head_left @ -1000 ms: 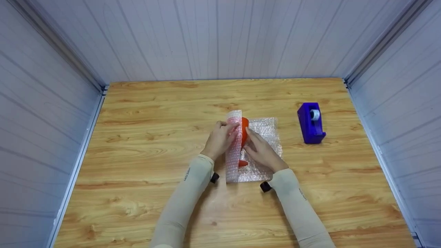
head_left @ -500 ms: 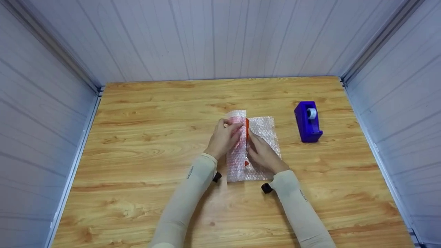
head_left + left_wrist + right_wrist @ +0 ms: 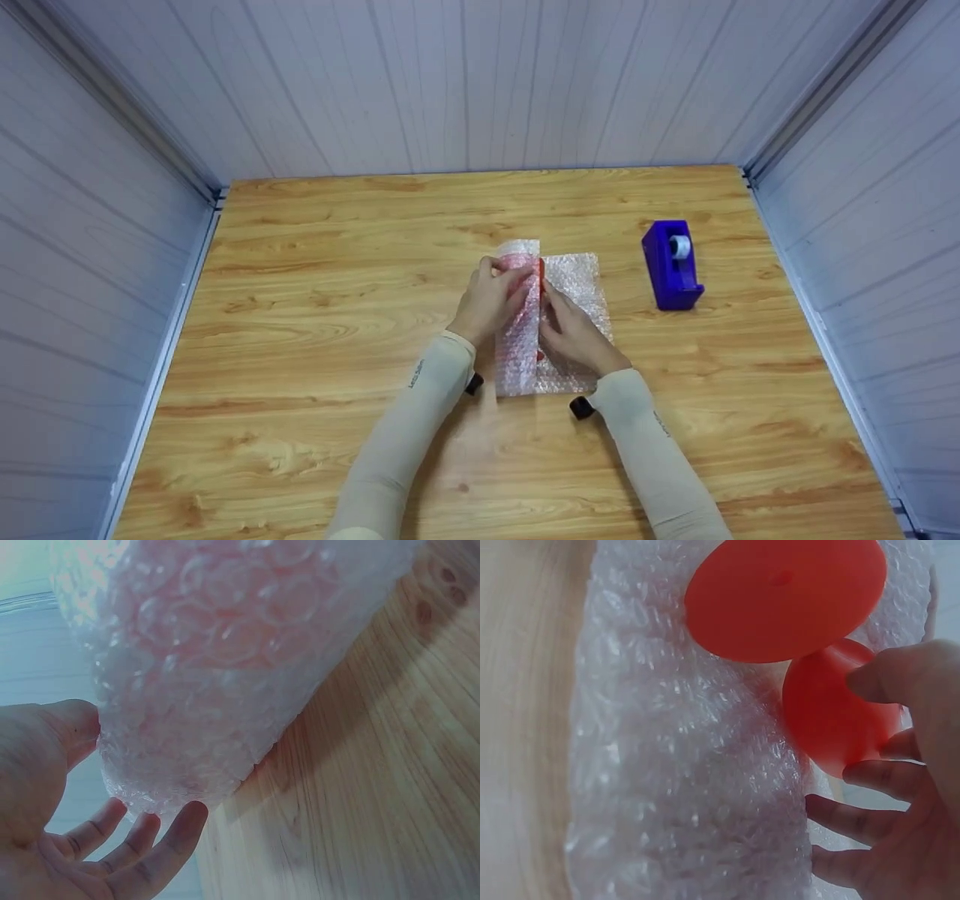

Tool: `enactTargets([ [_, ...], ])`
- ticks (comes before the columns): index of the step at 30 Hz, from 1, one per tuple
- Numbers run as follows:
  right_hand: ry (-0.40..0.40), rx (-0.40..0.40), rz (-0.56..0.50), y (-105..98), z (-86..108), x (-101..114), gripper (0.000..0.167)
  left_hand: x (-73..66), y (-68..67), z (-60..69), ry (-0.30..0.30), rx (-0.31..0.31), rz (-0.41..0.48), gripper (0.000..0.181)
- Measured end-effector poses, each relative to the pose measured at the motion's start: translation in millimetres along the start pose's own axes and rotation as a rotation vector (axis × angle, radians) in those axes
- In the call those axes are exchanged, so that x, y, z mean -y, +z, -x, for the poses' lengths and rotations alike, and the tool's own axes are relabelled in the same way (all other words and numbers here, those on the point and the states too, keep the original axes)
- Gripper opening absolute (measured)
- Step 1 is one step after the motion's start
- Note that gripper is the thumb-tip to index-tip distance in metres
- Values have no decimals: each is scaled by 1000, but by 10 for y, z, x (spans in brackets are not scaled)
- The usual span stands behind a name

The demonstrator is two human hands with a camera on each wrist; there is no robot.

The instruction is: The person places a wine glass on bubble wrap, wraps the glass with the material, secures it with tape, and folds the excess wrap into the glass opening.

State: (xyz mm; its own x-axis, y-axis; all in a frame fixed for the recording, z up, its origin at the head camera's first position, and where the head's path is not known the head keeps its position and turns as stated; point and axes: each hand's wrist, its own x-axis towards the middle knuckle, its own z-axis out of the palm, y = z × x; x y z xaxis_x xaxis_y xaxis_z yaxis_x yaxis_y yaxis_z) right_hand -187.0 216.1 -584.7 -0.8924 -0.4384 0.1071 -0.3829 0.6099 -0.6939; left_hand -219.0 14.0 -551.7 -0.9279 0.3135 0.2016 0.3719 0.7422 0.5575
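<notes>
Bubble wrap [image 3: 517,360], one sheet, is gripped along its folded-over left part by the left hand [image 3: 487,300], with the thumb and fingers bent around it. One red goblet [image 3: 795,622] is held at the bowl by the right hand [image 3: 577,336], between thumb and curled fingers. The goblet is laid on its side on the sheet, near the middle of the wooden table [image 3: 322,315]; its single round foot is turned toward the person, and most of it is covered by the flap in the head view. The right part of the sheet is spread flat under the right hand. Both forearms are covered by pale sleeves [image 3: 401,442], two in all, and two black wrist cameras [image 3: 581,407] are worn, one at each cuff. To the right, well apart from the wrap, one blue tape dispenser [image 3: 671,281] is seen, fitted with one roll of tape [image 3: 680,247]. The table is enclosed by three white panelled walls [image 3: 480,82], one behind and one at each side.
</notes>
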Motion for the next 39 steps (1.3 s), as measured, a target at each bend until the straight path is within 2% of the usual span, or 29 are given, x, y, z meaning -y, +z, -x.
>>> enactTargets([
  [8,-64,-27,-11,-21,-25,-5,81,-28,14,3,-12,1,-2,37],
  [15,-58,-33,23,-42,-20,9,71,-56,22,-7,-6,-2,-32,38],
  [23,-138,-94,36,-96,-42,-24,64,-75,19,19,13,5,-55,38],
  [31,-97,-103,-5,-161,-41,-58,55,-66,-36,1,72,-14,11,31],
  [39,-80,-90,-4,-142,-23,-103,55,-46,-19,4,86,-3,32,32],
])
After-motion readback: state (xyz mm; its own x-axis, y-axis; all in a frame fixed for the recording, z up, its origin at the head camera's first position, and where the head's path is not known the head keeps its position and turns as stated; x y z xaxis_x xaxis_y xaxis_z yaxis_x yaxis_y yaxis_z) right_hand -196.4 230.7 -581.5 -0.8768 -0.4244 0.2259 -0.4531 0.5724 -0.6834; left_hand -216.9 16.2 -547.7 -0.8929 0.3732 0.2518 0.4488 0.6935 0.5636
